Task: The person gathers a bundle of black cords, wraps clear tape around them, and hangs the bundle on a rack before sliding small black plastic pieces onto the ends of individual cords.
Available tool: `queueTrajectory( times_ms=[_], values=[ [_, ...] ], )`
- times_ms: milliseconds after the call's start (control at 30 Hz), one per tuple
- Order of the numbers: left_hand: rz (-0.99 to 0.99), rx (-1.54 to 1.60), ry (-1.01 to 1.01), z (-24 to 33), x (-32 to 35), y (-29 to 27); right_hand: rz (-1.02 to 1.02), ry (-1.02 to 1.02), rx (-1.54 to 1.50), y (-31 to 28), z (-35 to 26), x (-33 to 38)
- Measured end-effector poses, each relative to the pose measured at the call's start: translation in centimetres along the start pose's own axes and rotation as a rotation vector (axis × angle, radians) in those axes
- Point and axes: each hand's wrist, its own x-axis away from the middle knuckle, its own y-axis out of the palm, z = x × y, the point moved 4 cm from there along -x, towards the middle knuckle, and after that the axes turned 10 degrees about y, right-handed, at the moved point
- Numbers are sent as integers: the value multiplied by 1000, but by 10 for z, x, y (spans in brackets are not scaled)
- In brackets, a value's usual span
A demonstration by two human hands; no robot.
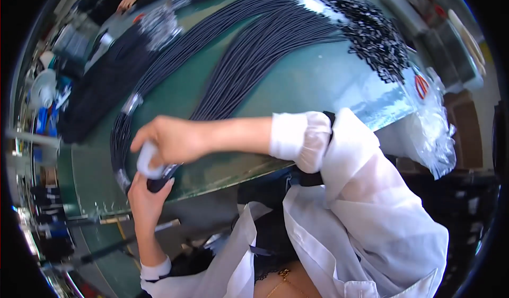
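A long bundle of thin black cables (241, 67) runs across the green table, and its near end curves round toward me. My left hand (146, 197) is closed round the bundle at the table's near edge, thumb on the right side. Just above it, my right hand (175, 139) grips a whitish, translucent roll of tape (148, 160), blurred by motion, against the bundle. Shiny clear bands wrap the black strands on the left, one at the upper bend (131, 103) and another lower down (123, 179). My right forearm covers part of the cables.
Many small black cable ends (371, 33) spread over the table's far right. Red-handled scissors (421, 86) lie beside a clear plastic bag (432, 134). More black bundles (106, 86) with clear wrapping lie at far left. Another person's hand (129, 1) shows at the top left.
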Motion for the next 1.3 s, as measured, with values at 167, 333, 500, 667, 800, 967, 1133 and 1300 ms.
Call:
queueTrajectory(
  times_ms=[167, 333, 500, 667, 800, 967, 1133, 1300],
  values=[
    [-101, -23, -47, 1, -8, -1, -22, 209, 43, 8, 21, 87],
    [132, 125, 211, 19, -25, -2, -94, 672, -215, -2, 35, 87],
    [74, -376, 243, 58, -45, 38, -144, 663, -198, 13, 49, 53],
    [40, -512, 194, 40, -47, 44, -202, 554, -70, 17, 50, 63],
    [-9, -600, 129, 32, -55, 46, -462, 485, -19, 0, 40, 113],
    [9, -480, 220, -3, -56, 36, 192, 237, 209, -104, -39, 254],
    [-8, -329, 480, 29, -46, 11, 1246, 592, 1191, -289, -44, 432],
    [-213, -400, 201, -1, -48, 19, 1383, 1039, 1554, -374, -36, 551]
  ],
)
